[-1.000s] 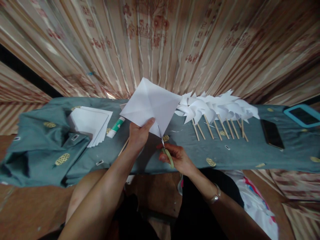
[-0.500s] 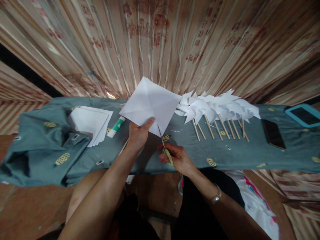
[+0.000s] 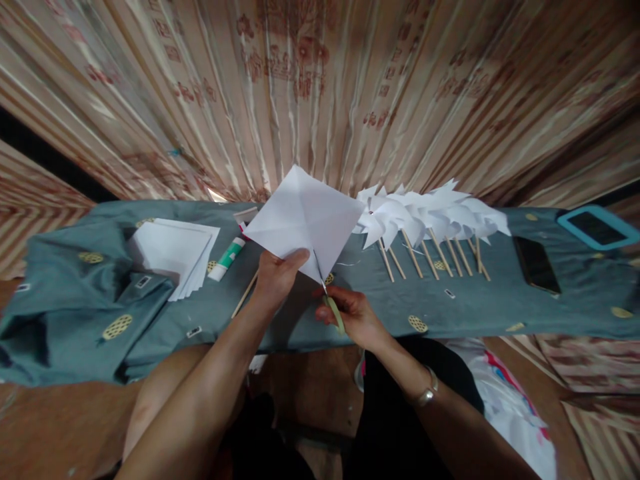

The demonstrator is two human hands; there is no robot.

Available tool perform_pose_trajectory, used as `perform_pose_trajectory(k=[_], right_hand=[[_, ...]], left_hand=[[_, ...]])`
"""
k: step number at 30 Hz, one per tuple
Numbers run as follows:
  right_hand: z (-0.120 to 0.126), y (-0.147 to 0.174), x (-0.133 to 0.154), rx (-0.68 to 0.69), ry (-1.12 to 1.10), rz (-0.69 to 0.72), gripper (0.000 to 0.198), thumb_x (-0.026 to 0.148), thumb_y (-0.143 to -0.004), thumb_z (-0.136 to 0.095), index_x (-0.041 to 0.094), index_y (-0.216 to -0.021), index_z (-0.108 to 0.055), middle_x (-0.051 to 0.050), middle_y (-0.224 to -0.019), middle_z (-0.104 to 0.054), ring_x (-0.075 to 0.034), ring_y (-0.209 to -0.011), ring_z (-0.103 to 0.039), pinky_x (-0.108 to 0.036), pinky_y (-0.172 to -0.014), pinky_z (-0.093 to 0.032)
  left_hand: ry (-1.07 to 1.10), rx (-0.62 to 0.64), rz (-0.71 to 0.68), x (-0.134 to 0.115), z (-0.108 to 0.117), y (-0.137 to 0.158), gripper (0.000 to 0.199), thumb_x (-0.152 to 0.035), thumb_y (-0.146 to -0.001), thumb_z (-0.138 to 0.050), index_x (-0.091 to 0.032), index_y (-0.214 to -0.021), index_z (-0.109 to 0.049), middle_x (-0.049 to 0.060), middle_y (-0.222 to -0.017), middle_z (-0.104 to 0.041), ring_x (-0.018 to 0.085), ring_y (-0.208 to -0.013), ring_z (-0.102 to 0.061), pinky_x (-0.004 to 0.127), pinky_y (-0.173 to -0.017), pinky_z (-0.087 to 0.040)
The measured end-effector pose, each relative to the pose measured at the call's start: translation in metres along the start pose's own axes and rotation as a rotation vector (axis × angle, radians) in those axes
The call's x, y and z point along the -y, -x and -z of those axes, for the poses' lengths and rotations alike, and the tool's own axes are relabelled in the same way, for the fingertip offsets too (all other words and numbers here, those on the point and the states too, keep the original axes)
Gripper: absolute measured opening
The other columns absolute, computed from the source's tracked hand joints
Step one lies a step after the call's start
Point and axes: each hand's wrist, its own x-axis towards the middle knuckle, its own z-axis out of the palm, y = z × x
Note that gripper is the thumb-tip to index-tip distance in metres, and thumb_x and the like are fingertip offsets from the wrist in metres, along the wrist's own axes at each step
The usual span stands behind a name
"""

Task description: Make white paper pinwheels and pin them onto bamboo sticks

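Note:
A square sheet of white paper (image 3: 313, 217) with crossing fold creases is held up like a diamond over the table. My left hand (image 3: 280, 273) pinches its lower left edge, thumb on top and fingers beneath. In my right hand (image 3: 353, 312) is a pair of scissors (image 3: 334, 313) with yellow-green handles. Their blades lie at the paper's bottom corner, pointing up toward its middle. Below my left hand a thin wooden stick (image 3: 244, 295) lies partly covered. Left of the paper lies a green and white glue stick (image 3: 227, 259).
On the blue-green tablecloth (image 3: 380, 303), a stack of white paper (image 3: 173, 250) lies left. Several white paper pinwheels (image 3: 430, 217) on wooden sticks lie in an overlapping row to the right, then a dark phone (image 3: 537, 265) and a blue-framed device (image 3: 600, 228). A patterned curtain (image 3: 310, 100) hangs behind.
The view has shifted slightly. The paper has turned a little in my left hand, and more of the wooden stick shows. The scissors stay at the paper's lower corner.

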Motion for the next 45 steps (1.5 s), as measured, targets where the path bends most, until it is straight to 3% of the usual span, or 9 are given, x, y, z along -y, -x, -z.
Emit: perform_pose_trajectory(k=[12,19,26,32,41,45], right_hand=[[-0.003,-0.002,0.004,-0.008,-0.079,-0.098,0.052,0.053,-0.052,-0.089,0.019,-0.087,-0.072,0.002,-0.059,-0.063,-0.013,-0.054,-0.055,-0.028,-0.055,-0.046],[0.001,-0.003,0.002,-0.016,0.001,-0.001,0.046,0.054,-0.057,-0.086,0.02,-0.084,-0.069,0.004,-0.06,-0.058,-0.012,-0.056,-0.053,-0.026,-0.053,-0.041],[0.0,-0.004,0.003,-0.015,-0.04,-0.065,0.047,0.055,-0.055,-0.086,0.021,-0.079,-0.065,0.004,-0.056,-0.058,-0.013,-0.054,-0.054,-0.026,-0.053,-0.044],[0.004,-0.003,0.003,0.005,0.005,0.013,0.038,0.051,-0.063,-0.084,0.02,-0.077,-0.065,0.003,-0.06,-0.06,-0.012,-0.056,-0.053,-0.024,-0.053,-0.04],[0.001,-0.003,0.006,-0.014,-0.011,0.0,0.039,0.052,-0.063,-0.083,0.02,-0.072,-0.062,0.003,-0.059,-0.062,-0.011,-0.053,-0.052,-0.024,-0.051,-0.039],[0.003,-0.003,0.007,-0.024,0.029,0.031,0.039,0.053,-0.064,-0.082,0.02,-0.073,-0.064,0.003,-0.059,-0.061,-0.011,-0.054,-0.052,-0.024,-0.052,-0.039]], left_hand=[[0.008,0.012,-0.004,0.0,0.002,0.001,0.02,-0.028,-0.056,-0.08,-0.017,-0.069,-0.068,0.001,-0.071,-0.069,0.017,-0.067,-0.061,0.029,-0.068,-0.05],[-0.002,0.054,0.011,0.002,0.001,0.004,0.019,-0.027,-0.056,-0.079,-0.016,-0.067,-0.067,0.0,-0.068,-0.067,0.016,-0.063,-0.06,0.029,-0.065,-0.049],[0.011,0.058,0.02,0.002,0.001,0.005,0.023,-0.029,-0.056,-0.079,-0.015,-0.071,-0.068,0.001,-0.068,-0.068,0.017,-0.064,-0.06,0.029,-0.064,-0.05],[0.025,0.093,0.054,0.002,0.0,0.007,0.025,-0.027,-0.053,-0.08,-0.015,-0.07,-0.067,0.001,-0.069,-0.068,0.017,-0.063,-0.06,0.03,-0.065,-0.05],[0.062,0.088,0.052,0.002,-0.003,0.009,0.029,-0.024,-0.052,-0.081,-0.015,-0.075,-0.066,0.001,-0.072,-0.069,0.017,-0.065,-0.061,0.03,-0.066,-0.05],[0.027,0.143,0.097,-0.001,-0.002,0.013,0.024,-0.026,-0.055,-0.08,-0.014,-0.072,-0.067,0.002,-0.07,-0.068,0.017,-0.064,-0.061,0.031,-0.066,-0.05]])
